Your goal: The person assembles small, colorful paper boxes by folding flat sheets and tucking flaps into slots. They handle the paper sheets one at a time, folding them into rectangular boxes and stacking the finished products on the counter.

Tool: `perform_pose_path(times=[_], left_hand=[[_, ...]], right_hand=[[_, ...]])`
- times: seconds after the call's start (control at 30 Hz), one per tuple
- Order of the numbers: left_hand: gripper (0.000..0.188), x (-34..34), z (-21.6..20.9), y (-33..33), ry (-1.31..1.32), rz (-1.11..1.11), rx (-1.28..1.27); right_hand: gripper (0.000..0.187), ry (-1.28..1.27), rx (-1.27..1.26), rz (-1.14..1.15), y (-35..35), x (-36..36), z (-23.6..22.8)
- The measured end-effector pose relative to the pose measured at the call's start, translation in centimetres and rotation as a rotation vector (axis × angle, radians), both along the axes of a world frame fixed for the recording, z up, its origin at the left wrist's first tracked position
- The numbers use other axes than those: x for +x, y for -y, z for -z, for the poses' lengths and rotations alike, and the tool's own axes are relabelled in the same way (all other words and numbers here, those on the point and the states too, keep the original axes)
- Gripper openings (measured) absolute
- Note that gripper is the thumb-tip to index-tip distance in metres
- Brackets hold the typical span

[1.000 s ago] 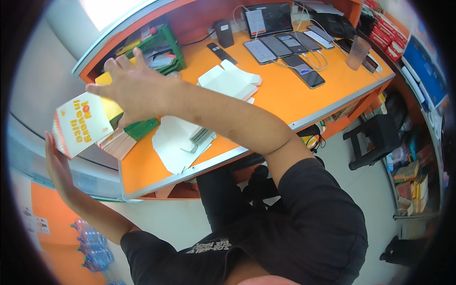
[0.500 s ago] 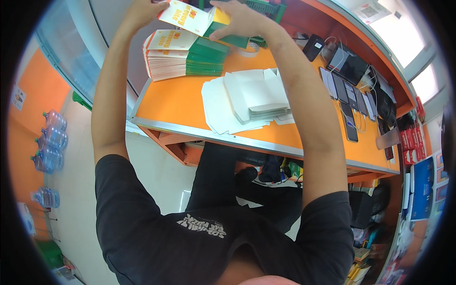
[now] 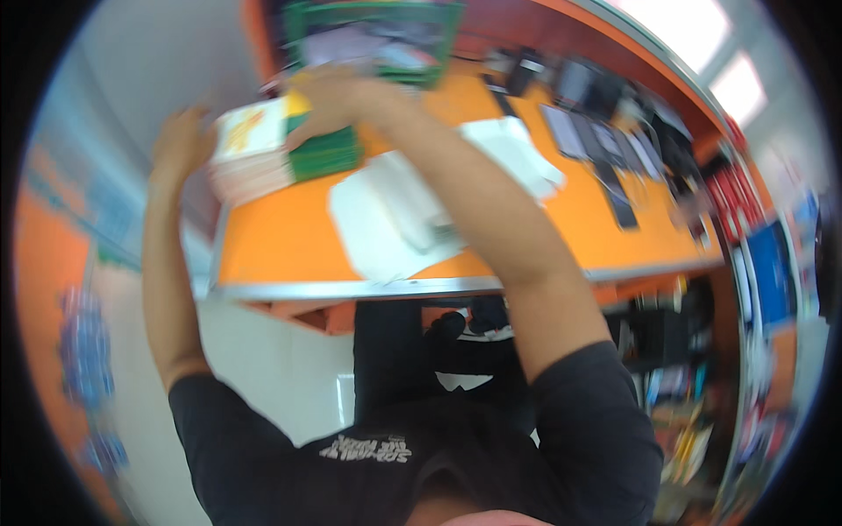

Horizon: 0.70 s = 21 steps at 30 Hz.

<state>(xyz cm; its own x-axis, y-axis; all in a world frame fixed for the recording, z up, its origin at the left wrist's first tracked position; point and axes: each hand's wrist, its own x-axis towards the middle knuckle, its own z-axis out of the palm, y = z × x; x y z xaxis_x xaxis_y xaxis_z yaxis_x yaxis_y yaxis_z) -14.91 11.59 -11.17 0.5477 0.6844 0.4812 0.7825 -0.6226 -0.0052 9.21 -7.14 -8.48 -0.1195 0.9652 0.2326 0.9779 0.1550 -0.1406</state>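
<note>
A stack of folded printed paper packets (image 3: 254, 180), white at the left and green at the right, stands at the far left of the orange table. Its top packet (image 3: 250, 131) has orange lettering and a yellow patch. My right hand (image 3: 329, 98) grips that packet at its yellow end, thumb lying over the green side. Beside the stack's left edge is my left hand (image 3: 182, 145); motion smears its fingers, so its grip is unclear. Nearer me, white paper sheets (image 3: 355, 232) lie under a folded white paper pile (image 3: 399, 197), partly hidden by my right forearm.
A green crate (image 3: 456, 39) with mixed contents stands behind the stack. Several phones (image 3: 618, 145) and cables lie at the table's right, more white paper (image 3: 517, 153) left of them. The metal-trimmed table edge (image 3: 351, 289) runs before me. Large water bottles (image 3: 86, 351) stand on the left floor.
Both hands have come down with the held packet, which now rests at the top of the stack. The view has turned, showing more of the green crate, and is blurred.
</note>
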Motion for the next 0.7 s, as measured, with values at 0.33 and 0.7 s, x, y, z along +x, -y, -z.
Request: perform_pose_path(times=[0.33,0.7], left_hand=[[0.041,8.7,3.8,-2.1,-0.02,0.836,-0.482],[0.045,20.6,9.2,13.8,0.031,1.037,-0.783]], right_hand=[[0.091,0.029,0.235,0.144,4.0,3.5,4.3],[0.083,-0.008,0.241,0.193,5.1,9.0,9.3]])
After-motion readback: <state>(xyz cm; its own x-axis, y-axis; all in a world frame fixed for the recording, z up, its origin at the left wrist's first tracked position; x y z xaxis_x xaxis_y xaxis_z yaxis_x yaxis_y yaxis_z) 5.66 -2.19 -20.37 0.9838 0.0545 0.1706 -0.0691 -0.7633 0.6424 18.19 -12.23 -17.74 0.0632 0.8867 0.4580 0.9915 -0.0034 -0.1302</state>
